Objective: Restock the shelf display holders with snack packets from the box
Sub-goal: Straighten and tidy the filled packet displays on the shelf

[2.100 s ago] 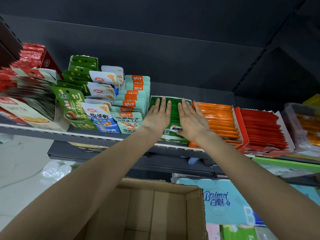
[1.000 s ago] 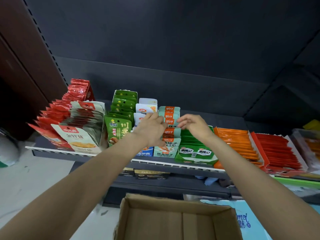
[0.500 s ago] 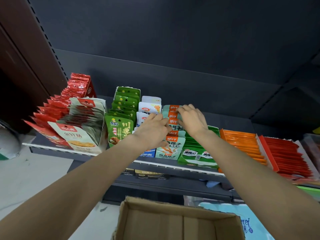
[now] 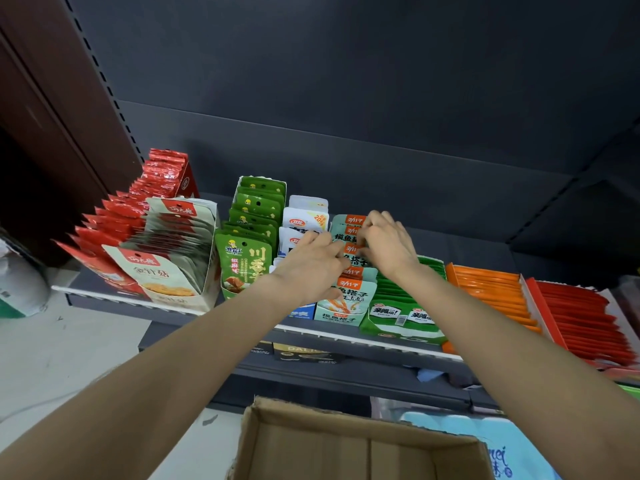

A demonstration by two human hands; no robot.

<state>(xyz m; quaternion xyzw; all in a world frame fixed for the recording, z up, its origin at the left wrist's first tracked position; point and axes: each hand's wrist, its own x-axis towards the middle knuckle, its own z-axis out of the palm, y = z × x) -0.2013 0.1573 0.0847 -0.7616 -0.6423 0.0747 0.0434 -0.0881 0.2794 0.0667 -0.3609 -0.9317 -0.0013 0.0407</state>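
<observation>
Moved since two seconds back: both hands off the green strip holder (image 4: 405, 306), where laid flat, and over to the teal packet row (image 4: 349, 271) one holder to the left; shifted again in the last half second from resting on top of that row to digging in among the packet tops. Read as: green holder judged settled, teal row now being straightened or packed tighter, stocking near its close, since only bare cardboard shows in the visible part of the box (image 4: 363, 448) at bottom centre. Listed left to right on the shelf (image 4: 131, 299): red packets (image 4: 114, 233); beige mushroom packets (image 4: 173, 258); green pepper packets (image 4: 249, 237); white-and-blue packets (image 4: 304, 220), partly hidden behind the left wrist; teal packet row; green strip holder; orange strips (image 4: 491, 292); red strips (image 4: 581, 313). Left hand (image 4: 311, 261): fingers curled, tips pressed against the left edge of the teal row near its middle; whether a packet pinched or merely pushed, cannot tell. Right hand (image 4: 388, 244): fingers bent down over the rear teal packets, tips among the orange header tabs, seemingly gripping them; exact grip too blurred to settle. Hands close together, nearly touching, over the same row.
</observation>
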